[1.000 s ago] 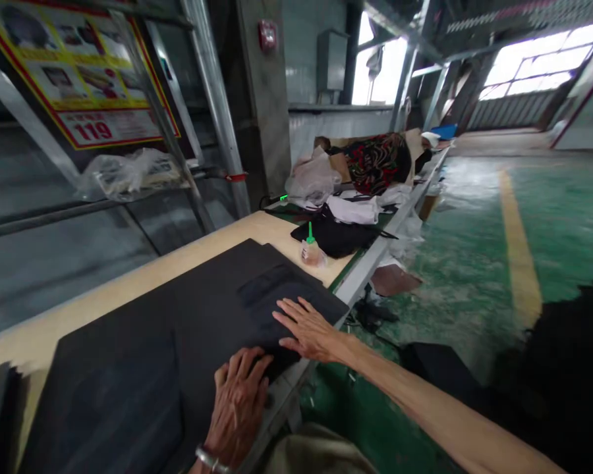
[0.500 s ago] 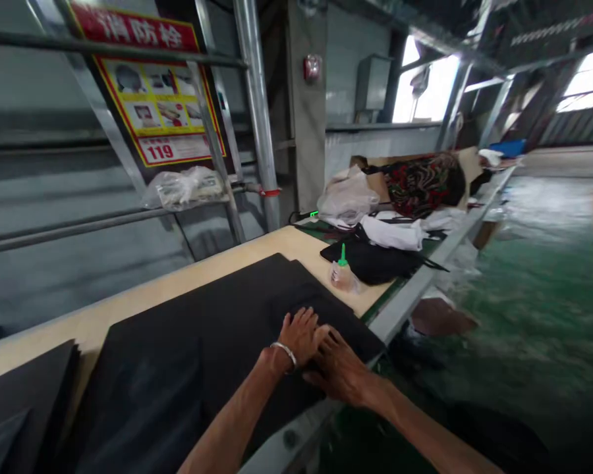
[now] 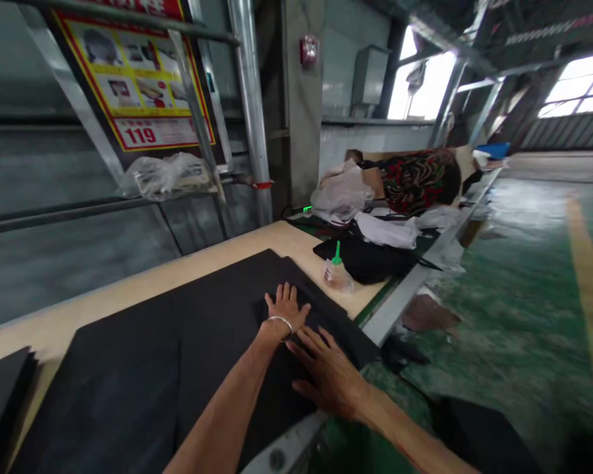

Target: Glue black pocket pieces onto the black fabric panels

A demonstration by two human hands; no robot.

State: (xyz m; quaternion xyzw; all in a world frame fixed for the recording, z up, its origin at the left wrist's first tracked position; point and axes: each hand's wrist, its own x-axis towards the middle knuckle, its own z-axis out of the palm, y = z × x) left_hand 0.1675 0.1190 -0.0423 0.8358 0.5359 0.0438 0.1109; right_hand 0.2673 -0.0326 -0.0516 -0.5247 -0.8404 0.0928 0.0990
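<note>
My left hand (image 3: 285, 308), with a metal bangle (image 3: 279, 322) on its wrist, lies flat on a large black sheet of felt or foam (image 3: 128, 388), fingers spread. My right hand (image 3: 329, 374) rests on the same sheet, nearer to me and close to its right edge, with its fingers apart. Neither hand grips anything. The sheet lies on a pale wooden table top (image 3: 128, 306). A small plastic bottle with a green nozzle (image 3: 337, 271) stands beyond both hands, out of reach of my fingertips.
A black bag (image 3: 368, 259), white cloth and plastic bags lie at the table's far end, with a patterned fabric bundle (image 3: 418, 181) behind. Another black sheet (image 3: 0, 401) lies at lower left. Metal pipes and a wall stand left; a green floor lies right.
My left hand has moved up the sheet, away from me, and now lies beyond my right hand. My right hand has shifted towards me. The view has turned slightly right.
</note>
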